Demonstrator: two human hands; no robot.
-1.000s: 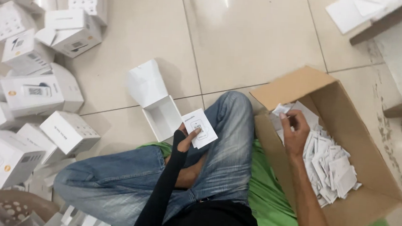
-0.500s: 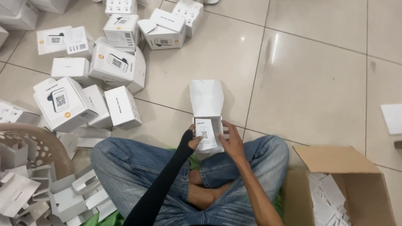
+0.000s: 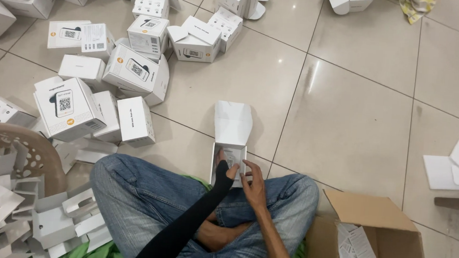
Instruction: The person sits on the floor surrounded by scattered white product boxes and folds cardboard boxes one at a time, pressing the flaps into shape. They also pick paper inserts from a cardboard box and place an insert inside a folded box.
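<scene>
Open white carton box [image 3: 231, 139] lies at twelve o'clock before the knees; brown cardboard box [image 3: 372, 233] at four; woven plastic basket [image 3: 23, 151] at nine.

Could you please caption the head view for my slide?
Seated cross-legged, left hand and right hand press into an open white box on the tiled floor.

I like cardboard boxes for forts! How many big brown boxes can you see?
1. The brown box sits open on the floor by the person's right knee, with paper slips inside. Others may be out of view.
</scene>
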